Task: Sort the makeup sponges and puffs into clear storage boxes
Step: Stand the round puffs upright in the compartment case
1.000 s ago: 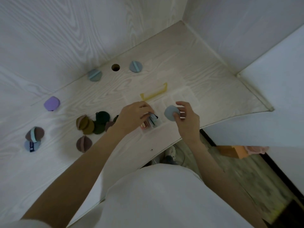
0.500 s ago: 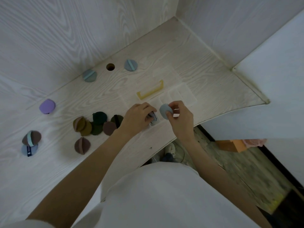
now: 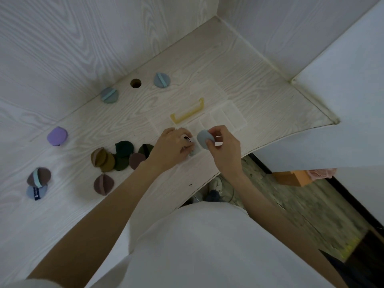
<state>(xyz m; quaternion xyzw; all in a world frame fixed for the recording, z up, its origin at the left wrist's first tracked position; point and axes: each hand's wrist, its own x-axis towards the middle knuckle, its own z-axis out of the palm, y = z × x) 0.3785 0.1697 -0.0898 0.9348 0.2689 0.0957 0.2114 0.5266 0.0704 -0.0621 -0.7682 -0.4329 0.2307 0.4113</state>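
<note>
A clear storage box [image 3: 227,116] with a yellow handle [image 3: 188,111] lies open on the pale wooden table. My right hand [image 3: 225,149] pinches a grey-blue puff [image 3: 203,138] just above the box's near compartments. My left hand [image 3: 172,148] rests with curled fingers on puffs packed in the near-left compartment [image 3: 193,151]. Loose puffs lie to the left: a dark cluster of green, olive and brown ones [image 3: 118,155], a brown one [image 3: 103,184], a lilac one [image 3: 57,136].
Two grey-blue puffs [image 3: 109,95] [image 3: 162,80] lie near the back wall beside a round cable hole [image 3: 135,83]. A brown and a blue puff [image 3: 38,180] are stacked at far left. The table edge runs just below my hands. White walls enclose the back and right.
My right hand has brought the grey-blue puff leftward, closer to my left hand over the box. My left hand has stayed on the packed puffs.
</note>
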